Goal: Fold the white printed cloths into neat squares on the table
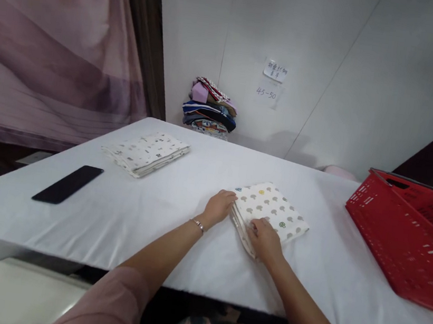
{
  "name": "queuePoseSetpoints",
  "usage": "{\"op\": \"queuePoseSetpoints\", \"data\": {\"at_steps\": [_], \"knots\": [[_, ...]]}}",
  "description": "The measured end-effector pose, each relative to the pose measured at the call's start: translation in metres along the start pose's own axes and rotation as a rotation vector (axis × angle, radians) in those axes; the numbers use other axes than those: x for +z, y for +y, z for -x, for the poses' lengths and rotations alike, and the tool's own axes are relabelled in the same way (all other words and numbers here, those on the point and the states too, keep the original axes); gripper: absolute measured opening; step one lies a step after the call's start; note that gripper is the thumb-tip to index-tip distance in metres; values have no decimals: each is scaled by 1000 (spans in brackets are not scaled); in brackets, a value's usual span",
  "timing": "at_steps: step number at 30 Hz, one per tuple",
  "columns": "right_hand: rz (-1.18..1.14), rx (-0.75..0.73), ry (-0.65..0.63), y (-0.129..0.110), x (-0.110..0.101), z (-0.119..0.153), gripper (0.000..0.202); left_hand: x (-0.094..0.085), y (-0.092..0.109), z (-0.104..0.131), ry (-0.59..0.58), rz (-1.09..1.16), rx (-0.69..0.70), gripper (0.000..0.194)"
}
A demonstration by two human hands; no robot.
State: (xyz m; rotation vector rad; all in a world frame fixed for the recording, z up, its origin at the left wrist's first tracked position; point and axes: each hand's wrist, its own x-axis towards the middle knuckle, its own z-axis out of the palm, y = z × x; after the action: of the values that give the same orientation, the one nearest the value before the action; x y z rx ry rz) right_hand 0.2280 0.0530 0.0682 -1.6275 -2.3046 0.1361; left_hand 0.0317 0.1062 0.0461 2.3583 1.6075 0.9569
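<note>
Touching a folded white cloth with gray prints [274, 209] – both bare hands at its left side, on a white-covered bench [200, 168]. Left hand [219, 207]: fingertips at the cloth's left corner, digits close together; grip on the fabric cannot be told. Bracelet [198, 225] on that wrist. Right hand [267, 240]: fingers curled at the near-left part of the cloth, thumb side down on it; whether they pinch a layer cannot be told. Layered edges of the cloth show between the two hands. A few blue, yellow and green marks among the gray ones.

Bench, left part: second folded cloth [149, 152], white with small dark prints, lying flat, well apart from the hands. Nearer the left edge – a flat black slab [68, 184]. Bench, right end: red perforated basket [402, 234]. Beyond the far edge: stack of folded fabrics [209, 110] by a pale wall [337, 34]. Two paper notes on the wall; the lower note [267, 94] reads 45-50.
</note>
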Motion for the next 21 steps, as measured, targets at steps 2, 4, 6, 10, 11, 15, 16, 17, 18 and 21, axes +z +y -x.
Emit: {"op": "queuePoseSetpoints", "data": {"at_steps": [2,4,6,10,11,15,16,17,18,21], "knots": [[25,2,-9,0,1,2,13,1,-3,-7,-73,-78,86,26],[36,-11,-10,1,2,4,13,0,-5,-12,-122,-139,148,26],[33,-17,-17,2,4,3,14,-3,-6,-14,-141,-172,185,27],[-18,-13,-32,2,4,1,18,-8,-8,-17,-155,-197,251,27],[-34,-12,-30,1,4,1,19,-9,-9,-18,-163,-201,263,27],[-96,-27,5,-2,2,3,24,-10,-12,-20,-171,-207,288,26],[-107,-31,17,-2,2,5,24,-10,-13,-21,-170,-206,288,26],[-114,-33,26,-3,1,5,24,-10,-14,-21,-171,-205,289,26],[-115,-32,29,-3,1,6,24,-9,-14,-22,-171,-205,288,26],[-104,-18,16,-2,1,5,25,-9,-13,-21,-154,-213,276,25]]}}
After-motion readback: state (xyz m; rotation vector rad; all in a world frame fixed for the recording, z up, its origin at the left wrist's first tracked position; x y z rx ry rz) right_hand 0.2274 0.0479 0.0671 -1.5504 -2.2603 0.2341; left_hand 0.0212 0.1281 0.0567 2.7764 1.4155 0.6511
